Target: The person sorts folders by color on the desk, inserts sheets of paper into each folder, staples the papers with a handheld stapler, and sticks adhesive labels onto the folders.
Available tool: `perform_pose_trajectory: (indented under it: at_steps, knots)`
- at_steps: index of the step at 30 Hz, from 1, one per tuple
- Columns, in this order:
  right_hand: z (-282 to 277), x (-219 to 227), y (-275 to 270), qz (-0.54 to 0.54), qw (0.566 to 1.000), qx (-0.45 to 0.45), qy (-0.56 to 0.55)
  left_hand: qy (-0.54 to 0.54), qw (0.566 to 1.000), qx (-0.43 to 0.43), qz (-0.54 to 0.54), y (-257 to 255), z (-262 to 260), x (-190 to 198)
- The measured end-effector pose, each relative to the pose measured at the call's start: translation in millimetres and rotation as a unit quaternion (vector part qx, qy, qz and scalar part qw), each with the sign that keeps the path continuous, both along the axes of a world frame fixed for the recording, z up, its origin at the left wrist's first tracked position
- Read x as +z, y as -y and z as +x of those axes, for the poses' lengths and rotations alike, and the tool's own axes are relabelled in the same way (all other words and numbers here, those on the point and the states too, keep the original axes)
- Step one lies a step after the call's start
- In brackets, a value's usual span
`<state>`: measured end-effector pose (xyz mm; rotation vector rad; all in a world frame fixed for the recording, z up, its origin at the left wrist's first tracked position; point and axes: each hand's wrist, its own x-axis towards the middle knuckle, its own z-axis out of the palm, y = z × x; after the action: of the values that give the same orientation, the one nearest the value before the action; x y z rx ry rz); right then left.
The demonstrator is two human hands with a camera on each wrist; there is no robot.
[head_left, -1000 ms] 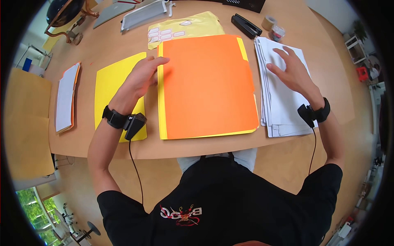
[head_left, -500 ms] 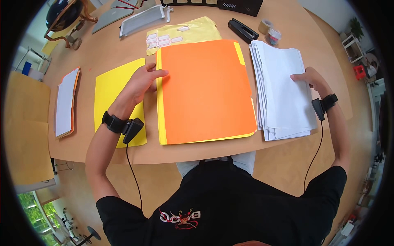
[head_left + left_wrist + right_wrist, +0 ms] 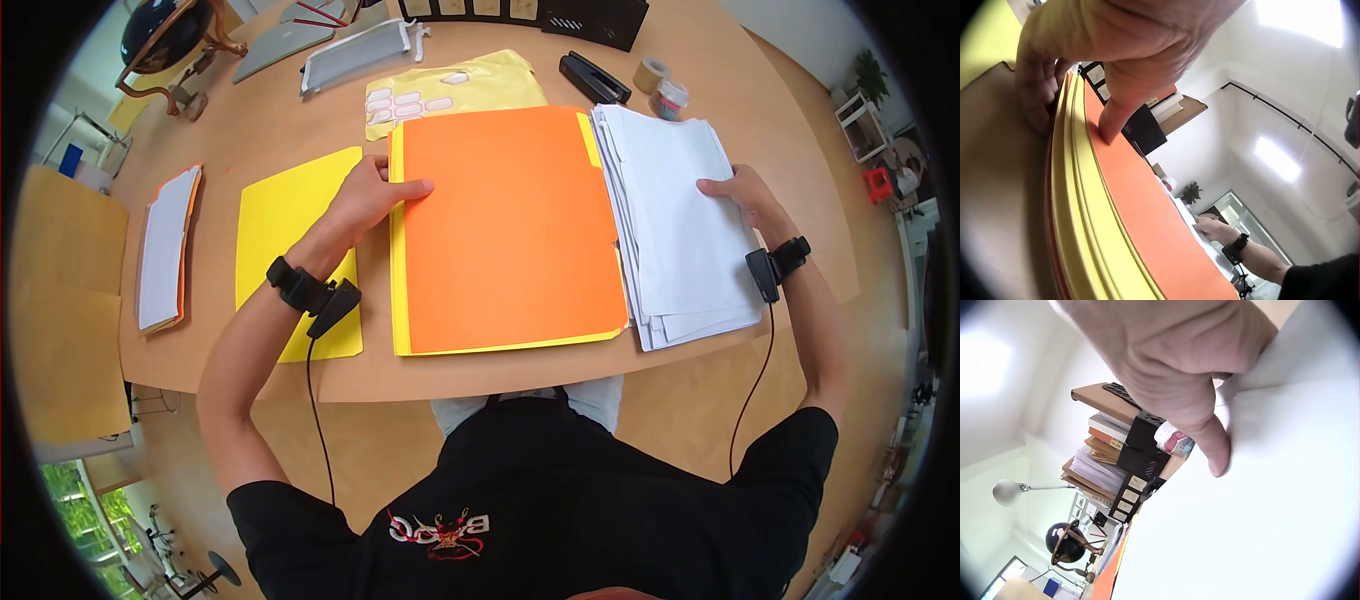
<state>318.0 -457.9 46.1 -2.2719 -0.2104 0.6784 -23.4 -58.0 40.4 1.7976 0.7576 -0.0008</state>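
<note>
A stack of orange and yellow folders (image 3: 505, 230) lies in the middle of the table. My left hand (image 3: 375, 195) grips its left edge, thumb on the orange top and fingers down the side, as the left wrist view shows with the layered folder edges (image 3: 1094, 206). Right of the folders, a pile of white papers (image 3: 680, 220) touches or slightly overlaps their right edge. My right hand (image 3: 750, 200) holds the pile's right edge, its thumb on the top sheet; the fingers beneath are hidden. In the right wrist view the thumb of my right hand (image 3: 1172, 381) presses on the white sheet (image 3: 1260, 500).
A yellow folder (image 3: 300, 230) lies left of the stack, with a thin paper pile (image 3: 166, 250) farther left. Behind are a yellow envelope (image 3: 470, 80), a black stapler (image 3: 594, 78), a tape roll (image 3: 650, 74), a small jar (image 3: 669, 100) and a grey tray (image 3: 355, 58).
My right hand has come down from above the papers to their right edge, and the pile has shifted left against the folders. My left thumb now lies farther over the orange folder.
</note>
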Motion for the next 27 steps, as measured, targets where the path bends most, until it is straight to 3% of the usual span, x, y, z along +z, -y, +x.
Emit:
perform_pose_trajectory:
  at_steps: [3, 6, 12, 14, 15, 16, 17, 18, 19, 20, 22, 24, 27]
  knots:
    - [4, 1, -1, 0.026, 0.999, 0.02, -0.009, 0.0, 1.0, 0.007, 0.008, 3, 0, 1]
    - [6, 3, -5, -0.013, 0.999, -0.004, 0.03, 0.002, 1.0, 0.014, 0.008, 6, 0, 1]
    - [6, 6, -6, -0.025, 0.999, 0.036, 0.028, 0.005, 1.0, 0.007, 0.005, 0, -1, 2]
    - [-8, 17, -12, -0.123, 0.972, 0.077, 0.184, -0.02, 0.999, 0.025, 0.023, -6, 1, 4]
    - [-6, 12, -12, -0.123, 0.972, 0.079, 0.183, -0.01, 0.999, 0.04, 0.015, -14, 3, 2]
    - [-2, 2, -11, -0.132, 0.888, 0.119, 0.424, 0.001, 0.998, 0.055, 0.009, -20, 5, -1]
    - [2, -3, -11, -0.133, 0.744, 0.15, 0.637, 0.001, 0.998, 0.055, 0.009, -24, 9, -6]
    - [-9, 7, -20, -0.132, 0.744, 0.15, 0.638, 0.043, 0.995, 0.087, 0.026, -25, 12, -10]
    - [-34, 24, -39, -0.022, 0.84, 0.191, 0.508, 0.085, 0.988, 0.12, 0.043, -25, 13, -13]
    - [-55, 36, -57, 0.088, 0.902, 0.225, 0.358, 0.086, 0.988, 0.121, 0.042, -25, 13, -12]
    - [-80, 29, -81, 0.144, 0.931, 0.248, 0.224, 0.087, 0.996, 0.032, 0.013, -26, 14, -13]
    - [-97, 21, -100, 0.104, 0.921, 0.269, 0.262, 0.1, 0.994, 0.039, -0.024, -32, 13, -22]
    - [-104, 15, -123, 0.085, 0.936, 0.255, 0.226, 0.138, 0.987, 0.054, -0.06, -32, 6, -25]
